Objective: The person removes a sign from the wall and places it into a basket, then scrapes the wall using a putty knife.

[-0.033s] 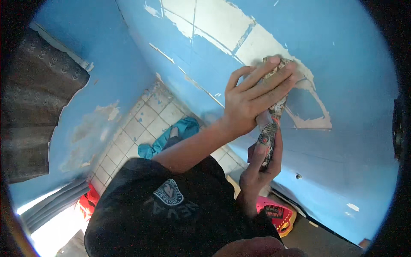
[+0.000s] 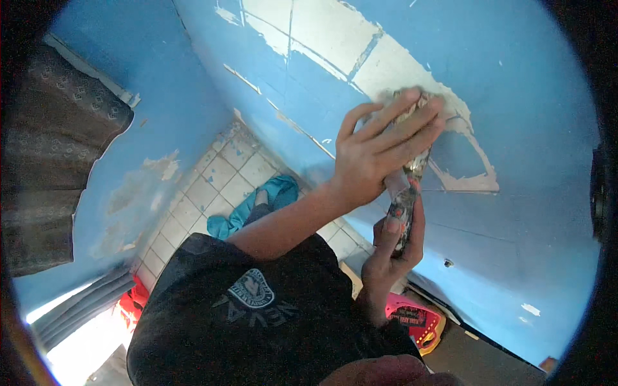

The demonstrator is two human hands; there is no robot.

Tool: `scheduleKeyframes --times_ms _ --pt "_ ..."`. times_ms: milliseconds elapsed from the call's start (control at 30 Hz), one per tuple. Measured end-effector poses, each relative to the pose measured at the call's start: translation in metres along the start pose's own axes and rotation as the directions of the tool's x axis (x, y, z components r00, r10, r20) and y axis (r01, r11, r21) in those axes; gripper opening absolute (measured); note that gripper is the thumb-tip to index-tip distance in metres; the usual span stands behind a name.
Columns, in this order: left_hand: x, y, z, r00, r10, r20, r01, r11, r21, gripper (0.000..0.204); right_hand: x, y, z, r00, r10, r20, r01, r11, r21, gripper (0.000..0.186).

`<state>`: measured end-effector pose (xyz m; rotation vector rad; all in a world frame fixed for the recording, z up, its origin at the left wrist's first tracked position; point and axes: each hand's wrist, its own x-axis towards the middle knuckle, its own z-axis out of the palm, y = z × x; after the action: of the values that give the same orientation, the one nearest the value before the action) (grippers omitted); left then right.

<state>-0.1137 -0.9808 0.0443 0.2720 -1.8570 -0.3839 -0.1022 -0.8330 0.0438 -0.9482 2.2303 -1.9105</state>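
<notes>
A paint-spattered scraper point(image 2: 400, 215) is held against the blue wall point(image 2: 541, 128), at the lower end of a long pale patch point(image 2: 328, 38) where the paint is off. My right hand point(image 2: 386, 260) is closed round its dark handle, thumb on the near face. My left hand point(image 2: 370, 148) lies flat over the upper part, fingers stretched out and slightly apart, pressing on it. Those fingers hide much of the blade and its far edge. Just right of the tool, bare strips outline a remaining piece of blue paint point(image 2: 463, 154).
White floor tiles point(image 2: 193, 193) carry blue flakes, and a turquoise cloth point(image 2: 280, 190) lies by a foot. A dark curtain point(image 2: 38, 161) hangs at left. Below right stands a pink-and-yellow plastic thing point(image 2: 438, 331). A small fitting point(image 2: 449, 263) sticks out of the wall.
The upper part of the scraper and my left fingers have shifted very slightly on the wall. Both hands keep the same hold.
</notes>
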Motion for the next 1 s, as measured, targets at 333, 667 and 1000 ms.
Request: scheduleKeyframes --times_ms 333,667,1000 --pt "-0.008 0.008 0.005 0.994 0.088 -0.064 -0.082 0.992 0.096 0.027 0.004 -0.011 -0.015 0.991 -0.045 -0.126 0.032 0.994 -0.106 0.056" --pt "-0.004 -0.003 0.005 0.995 0.084 -0.059 -0.083 0.996 0.016 0.032 0.002 -0.021 -0.02 0.979 0.19 0.072 -0.185 0.98 -0.07 0.055" --pt "-0.013 -0.006 0.006 0.991 0.126 -0.035 -0.121 0.986 0.118 0.036 0.021 -0.043 -0.02 0.952 0.249 0.178 -0.236 0.968 -0.089 0.054"
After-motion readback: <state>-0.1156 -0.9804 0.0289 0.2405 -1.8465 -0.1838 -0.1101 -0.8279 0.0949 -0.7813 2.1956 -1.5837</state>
